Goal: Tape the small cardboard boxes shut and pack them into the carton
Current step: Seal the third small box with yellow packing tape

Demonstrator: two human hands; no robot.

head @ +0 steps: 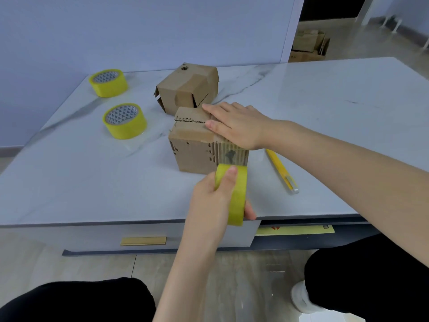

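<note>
Head view. White marble-pattern table (325, 101), seen from above and in front.

Near box (195, 149): stands on the table close to the front edge, flaps folded down on top, cardboard torn and ragged on its near face.

Right hand (234, 126): lies flat on the box top, fingers straight and together, pressing the flaps down. It grips nothing.

Left hand (209, 201): curled round a yellow roll (235, 198), thumb on the outer face, fingertips showing at the far side. The roll is held on edge in front of the box, over the table edge.

Strip (232, 155): runs from the roll up the right part of the box's near face and goes under the right palm.

Far box (188, 89): just behind the near box, tilted, side flaps loose and partly open. Whether the two boxes touch, cannot tell.

Two spare yellow rolls lie flat at the left: near spare (125, 120), far spare (108, 82), well apart from the boxes.

Yellow cutter (282, 171): lies on the table right of the near box, under the right forearm.

Cardboard cartons (308, 46): on the floor beyond the table's far right corner.
</note>
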